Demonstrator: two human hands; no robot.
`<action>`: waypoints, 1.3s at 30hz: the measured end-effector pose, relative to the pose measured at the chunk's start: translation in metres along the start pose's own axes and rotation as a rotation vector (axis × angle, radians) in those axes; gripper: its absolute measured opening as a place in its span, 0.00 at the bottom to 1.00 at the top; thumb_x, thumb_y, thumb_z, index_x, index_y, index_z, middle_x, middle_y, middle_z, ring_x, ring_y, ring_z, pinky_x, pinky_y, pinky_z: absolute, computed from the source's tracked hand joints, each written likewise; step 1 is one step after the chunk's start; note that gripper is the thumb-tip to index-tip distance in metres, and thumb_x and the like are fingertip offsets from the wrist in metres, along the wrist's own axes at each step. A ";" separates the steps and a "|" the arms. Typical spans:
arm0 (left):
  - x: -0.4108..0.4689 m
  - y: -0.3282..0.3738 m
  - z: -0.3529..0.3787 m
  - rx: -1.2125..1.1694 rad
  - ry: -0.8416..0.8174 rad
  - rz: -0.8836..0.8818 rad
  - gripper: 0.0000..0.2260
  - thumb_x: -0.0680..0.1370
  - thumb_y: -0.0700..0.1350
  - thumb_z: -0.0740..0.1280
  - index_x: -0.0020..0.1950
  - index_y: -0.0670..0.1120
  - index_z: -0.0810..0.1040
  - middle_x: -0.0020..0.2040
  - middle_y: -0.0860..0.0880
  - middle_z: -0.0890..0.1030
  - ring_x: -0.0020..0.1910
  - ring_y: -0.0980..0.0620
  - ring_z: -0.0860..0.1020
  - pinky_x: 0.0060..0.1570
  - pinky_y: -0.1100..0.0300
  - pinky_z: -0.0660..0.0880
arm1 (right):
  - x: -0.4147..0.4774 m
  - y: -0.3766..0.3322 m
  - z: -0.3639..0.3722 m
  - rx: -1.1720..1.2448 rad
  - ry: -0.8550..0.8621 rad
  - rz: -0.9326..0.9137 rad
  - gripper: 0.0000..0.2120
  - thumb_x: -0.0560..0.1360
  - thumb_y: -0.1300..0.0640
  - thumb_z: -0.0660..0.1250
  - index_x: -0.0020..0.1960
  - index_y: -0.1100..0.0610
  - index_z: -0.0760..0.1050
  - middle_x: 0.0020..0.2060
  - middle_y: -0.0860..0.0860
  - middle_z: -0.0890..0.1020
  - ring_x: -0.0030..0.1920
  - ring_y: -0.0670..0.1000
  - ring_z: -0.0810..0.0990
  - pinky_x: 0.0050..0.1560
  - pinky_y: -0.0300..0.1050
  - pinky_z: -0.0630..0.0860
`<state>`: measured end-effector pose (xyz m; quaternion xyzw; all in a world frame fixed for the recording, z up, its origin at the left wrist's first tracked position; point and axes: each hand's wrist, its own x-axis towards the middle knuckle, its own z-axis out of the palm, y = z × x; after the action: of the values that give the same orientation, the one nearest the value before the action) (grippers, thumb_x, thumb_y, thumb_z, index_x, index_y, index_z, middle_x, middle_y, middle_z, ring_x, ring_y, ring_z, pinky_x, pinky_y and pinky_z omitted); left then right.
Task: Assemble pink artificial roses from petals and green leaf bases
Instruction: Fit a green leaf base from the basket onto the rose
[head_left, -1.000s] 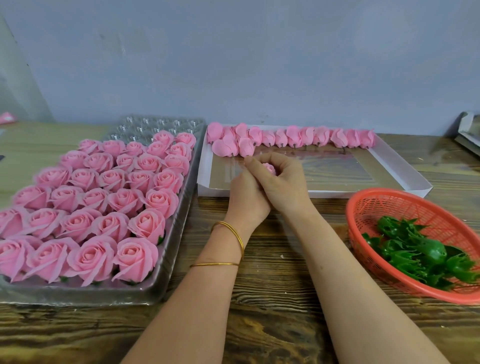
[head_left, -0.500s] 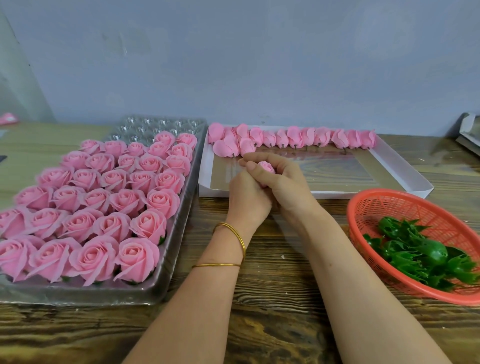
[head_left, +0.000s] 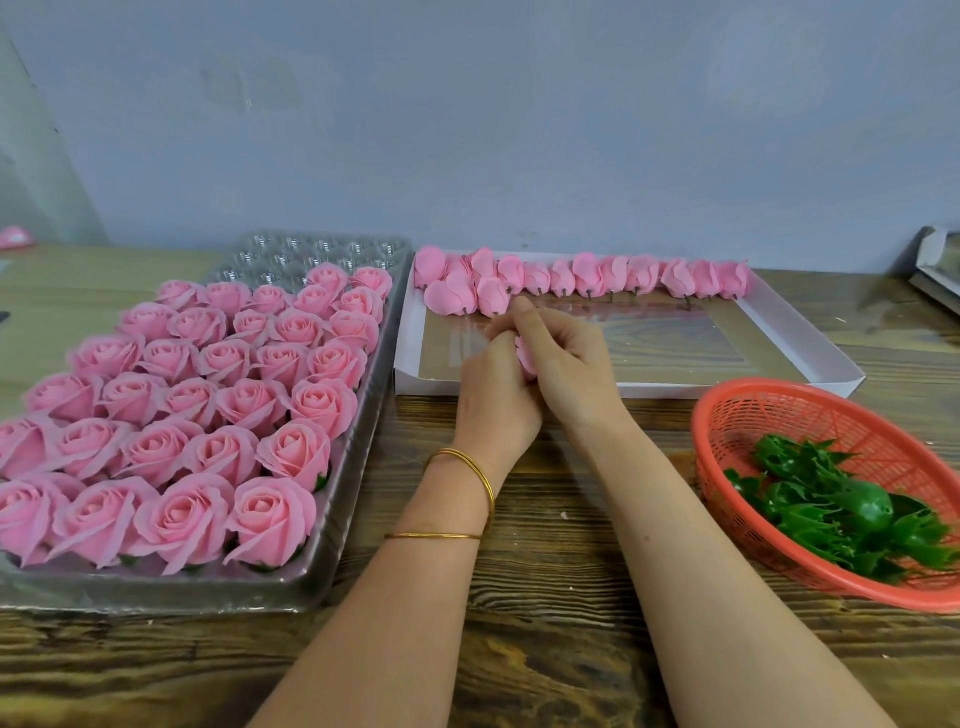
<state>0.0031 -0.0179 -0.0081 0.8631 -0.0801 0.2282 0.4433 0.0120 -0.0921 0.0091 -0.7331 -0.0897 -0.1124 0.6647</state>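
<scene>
We read small craft workshop: wooden bench (head_left: 545, 649) against bare wall (head_left: 519, 130), tray (head_left: 208, 595) of finished roses (head_left: 249, 405), box (head_left: 810, 338) of petal buds (head_left: 587, 275), basket (head_left: 727, 415) of leaf bases (head_left: 831, 509).

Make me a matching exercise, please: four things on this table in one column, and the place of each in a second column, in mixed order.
Things
1. finished roses
2. loose petal buds
3. green leaf bases
4. pink piece

Places
A. in the red basket, at the right
B. held between the left hand and the right hand
C. in the clear tray, at the left
D. along the far side of the white box

Pairs: 1-C, 2-D, 3-A, 4-B
</scene>
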 end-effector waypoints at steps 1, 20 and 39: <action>0.000 0.000 0.000 0.000 0.001 0.001 0.04 0.76 0.37 0.65 0.46 0.42 0.80 0.43 0.44 0.82 0.43 0.43 0.79 0.36 0.68 0.62 | 0.000 0.000 0.000 -0.010 -0.004 -0.005 0.18 0.82 0.54 0.61 0.44 0.65 0.82 0.42 0.68 0.81 0.41 0.48 0.78 0.44 0.41 0.72; 0.000 0.007 -0.003 -0.109 0.078 -0.057 0.11 0.78 0.40 0.64 0.38 0.53 0.72 0.31 0.60 0.71 0.37 0.53 0.73 0.30 0.66 0.62 | -0.003 -0.003 -0.008 0.226 -0.153 0.158 0.05 0.73 0.59 0.73 0.49 0.53 0.82 0.49 0.53 0.86 0.49 0.45 0.83 0.52 0.39 0.80; 0.001 0.005 0.000 -0.210 0.062 -0.076 0.07 0.71 0.40 0.73 0.47 0.46 0.81 0.39 0.53 0.80 0.41 0.54 0.78 0.34 0.77 0.67 | -0.001 -0.015 -0.016 0.404 -0.032 0.144 0.05 0.76 0.64 0.68 0.43 0.62 0.82 0.41 0.55 0.84 0.46 0.50 0.81 0.53 0.46 0.76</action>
<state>0.0026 -0.0207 -0.0038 0.8069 -0.0568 0.2282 0.5418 0.0064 -0.1060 0.0247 -0.5913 -0.0683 -0.0328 0.8029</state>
